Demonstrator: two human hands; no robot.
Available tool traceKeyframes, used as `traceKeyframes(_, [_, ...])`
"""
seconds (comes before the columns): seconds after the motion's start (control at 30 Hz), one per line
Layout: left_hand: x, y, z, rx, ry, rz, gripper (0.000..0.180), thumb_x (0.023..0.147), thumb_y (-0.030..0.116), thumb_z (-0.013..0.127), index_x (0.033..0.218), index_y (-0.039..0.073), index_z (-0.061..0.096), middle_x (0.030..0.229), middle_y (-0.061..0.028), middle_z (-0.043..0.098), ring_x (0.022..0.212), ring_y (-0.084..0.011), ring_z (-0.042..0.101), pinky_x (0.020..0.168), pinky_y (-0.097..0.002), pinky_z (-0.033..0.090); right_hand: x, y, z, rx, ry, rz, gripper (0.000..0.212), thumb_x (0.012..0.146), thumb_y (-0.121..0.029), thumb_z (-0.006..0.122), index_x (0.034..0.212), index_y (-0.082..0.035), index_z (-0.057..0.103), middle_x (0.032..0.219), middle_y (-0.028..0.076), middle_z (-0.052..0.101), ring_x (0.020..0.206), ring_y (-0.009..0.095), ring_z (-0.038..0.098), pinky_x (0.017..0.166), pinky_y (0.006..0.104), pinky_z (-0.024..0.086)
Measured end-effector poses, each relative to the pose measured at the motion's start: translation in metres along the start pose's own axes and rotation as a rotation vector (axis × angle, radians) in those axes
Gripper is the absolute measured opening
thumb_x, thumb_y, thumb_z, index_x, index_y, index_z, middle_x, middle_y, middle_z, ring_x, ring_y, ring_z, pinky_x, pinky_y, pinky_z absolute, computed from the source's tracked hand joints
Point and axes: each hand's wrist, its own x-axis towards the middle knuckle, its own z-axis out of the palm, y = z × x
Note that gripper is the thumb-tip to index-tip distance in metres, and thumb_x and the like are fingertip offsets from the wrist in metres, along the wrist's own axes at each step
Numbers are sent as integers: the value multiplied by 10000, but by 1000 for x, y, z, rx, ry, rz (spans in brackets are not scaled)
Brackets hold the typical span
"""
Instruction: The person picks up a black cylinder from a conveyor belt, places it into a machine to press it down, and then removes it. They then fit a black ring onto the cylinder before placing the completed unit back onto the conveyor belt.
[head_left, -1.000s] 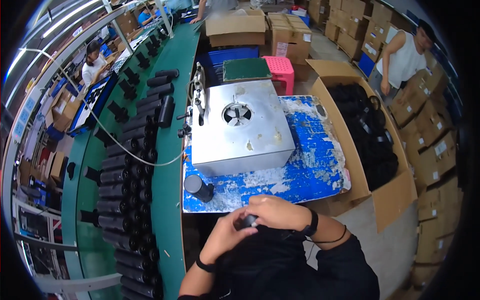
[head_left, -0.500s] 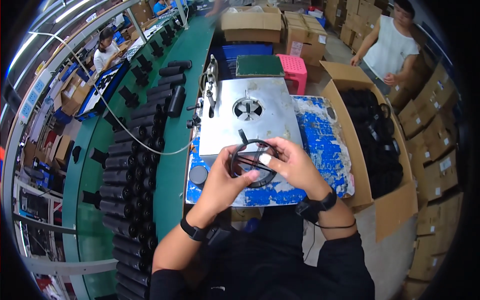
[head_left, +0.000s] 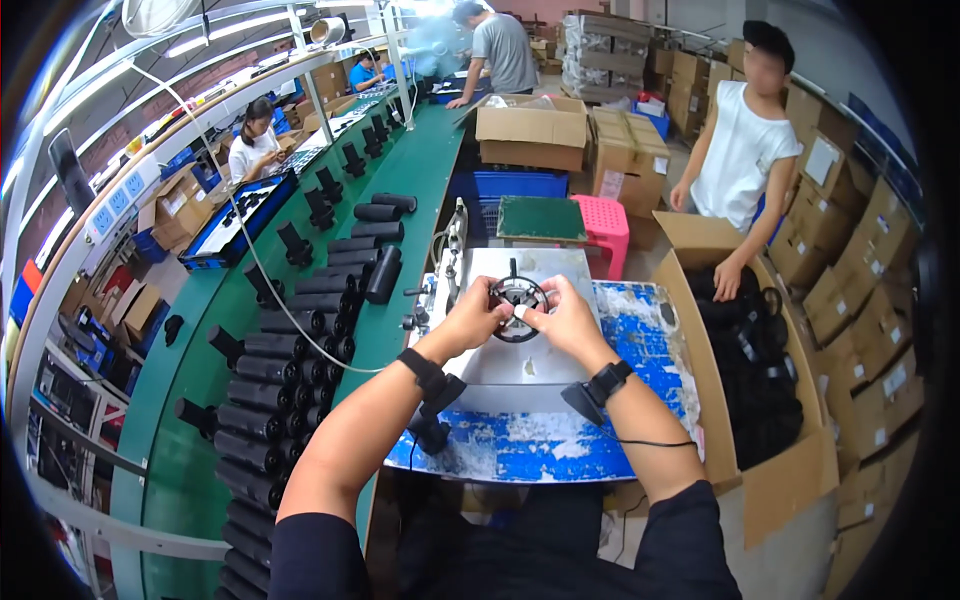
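Note:
Both my hands hold a black ring (head_left: pixel 514 339) with a thin tab standing up from its far side. My left hand (head_left: pixel 476 318) is closed on the ring's left edge, and my right hand (head_left: pixel 567 320) grips its right edge. Both thumbs reach in across the ring's middle. The ring is over the top of a silver metal fixture (head_left: pixel 468 362), in front of the round opening there, which it mostly hides. Whether the ring touches the metal cannot be seen. A short dark cylinder (head_left: pixel 430 434) stands on the worn blue board (head_left: pixel 575 450), below my left wrist.
On the green bench (head_left: pixel 190 470) at left lie rows of black cylinders (head_left: pixel 268 378). At right, an open carton (head_left: pixel 712 420) holds black parts, with a person's hand (head_left: pixel 730 278) reaching in. A pink stool (head_left: pixel 602 222) stands behind the fixture. A pale hose (head_left: pixel 262 305) crosses the bench.
My hands have moved forward with the ring, from the fixture's near edge to over its round opening. My view has tilted up. The person at right has reached into the carton.

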Motion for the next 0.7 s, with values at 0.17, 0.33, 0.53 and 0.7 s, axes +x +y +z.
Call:
traceKeyframes(0.17, [34,-23,-1,173,138,10,510,976,48,709,1342,-41,364,1004,-217,686,894,-290,717,822,-417,574,14,-24,17,-335,72,74,598,865,-291,826,1266,-27,469,983,228,750,916,419,756,810,500,594])
traceKeyframes(0.33, [52,-38,7,284,202,12,514,944,53,719,1286,-48,349,1033,-322,682,961,-437,729,886,-480,556,26,-7,28,-441,126,39,598,871,-284,799,1274,-35,434,975,257,743,948,475,744,851,548,581])
traceKeyframes(0.53, [55,-27,13,214,202,-33,483,912,15,683,1250,-56,345,1057,-379,674,1020,-521,711,926,-511,538,33,-2,7,-266,-58,78,564,890,-256,776,1275,-23,437,967,265,740,959,474,745,859,549,576])
traceKeyframes(0.7, [55,-26,16,196,221,-51,466,928,53,723,1250,-21,394,1034,-279,687,976,-392,715,862,-452,556,29,-17,6,-301,16,132,539,903,-223,760,1279,-10,439,979,268,743,964,481,743,855,539,576])
